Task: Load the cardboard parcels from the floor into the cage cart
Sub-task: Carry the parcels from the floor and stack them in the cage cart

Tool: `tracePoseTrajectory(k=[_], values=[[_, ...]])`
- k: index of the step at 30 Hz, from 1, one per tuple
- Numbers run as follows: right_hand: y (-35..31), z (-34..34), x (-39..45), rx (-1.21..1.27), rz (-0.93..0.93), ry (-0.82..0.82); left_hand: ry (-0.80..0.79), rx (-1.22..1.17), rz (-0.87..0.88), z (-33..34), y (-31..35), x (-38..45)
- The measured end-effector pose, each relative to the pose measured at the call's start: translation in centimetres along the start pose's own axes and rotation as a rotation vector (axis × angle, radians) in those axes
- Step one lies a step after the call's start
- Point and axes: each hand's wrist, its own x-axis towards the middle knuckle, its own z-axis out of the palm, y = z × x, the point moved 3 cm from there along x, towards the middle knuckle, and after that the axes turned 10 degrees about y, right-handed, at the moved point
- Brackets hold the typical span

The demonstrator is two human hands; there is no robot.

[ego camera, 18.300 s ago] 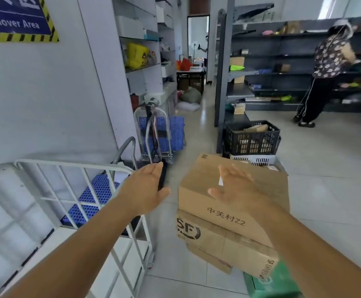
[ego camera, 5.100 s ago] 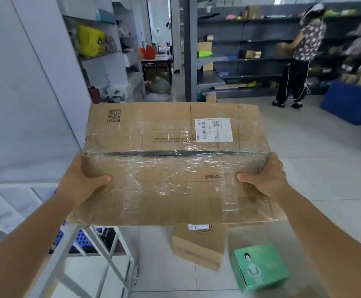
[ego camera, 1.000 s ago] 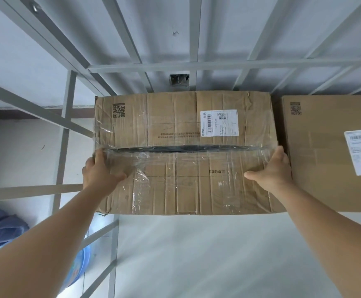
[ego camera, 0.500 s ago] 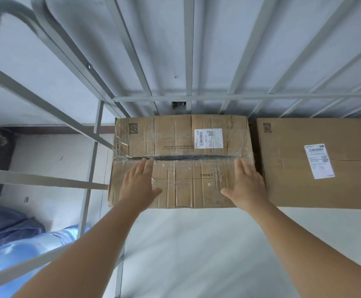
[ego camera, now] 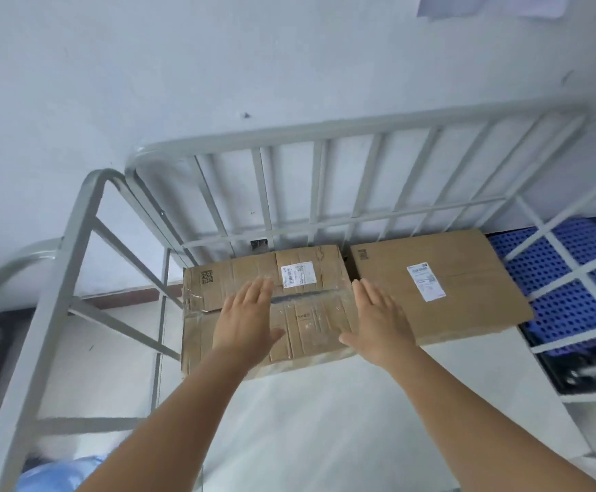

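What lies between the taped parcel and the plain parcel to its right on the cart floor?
Nothing: the head view shows only a narrow dark gap between the taped parcel and the plain parcel.

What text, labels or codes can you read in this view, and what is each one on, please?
No wording is legible.
White shipping label on the taped parcel: print too blurred to read.
QR code on the same parcel: no readable text.
White label on the plain parcel: too small to read.
Small code mark on that parcel: unreadable.
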Motion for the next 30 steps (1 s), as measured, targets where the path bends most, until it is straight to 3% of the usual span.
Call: tracePoseTrajectory(k=[15,30], values=[[7.4,-8.7,-25.2,0.051,0.406,0.297,0.03,-0.069,0.552,-7.0,16.7,-13.6],[18.4,-8.1,-53.2,0.148,0.914,0.455,-0.047,-0.064,1.128,-6.1,37.6,-32.4]])
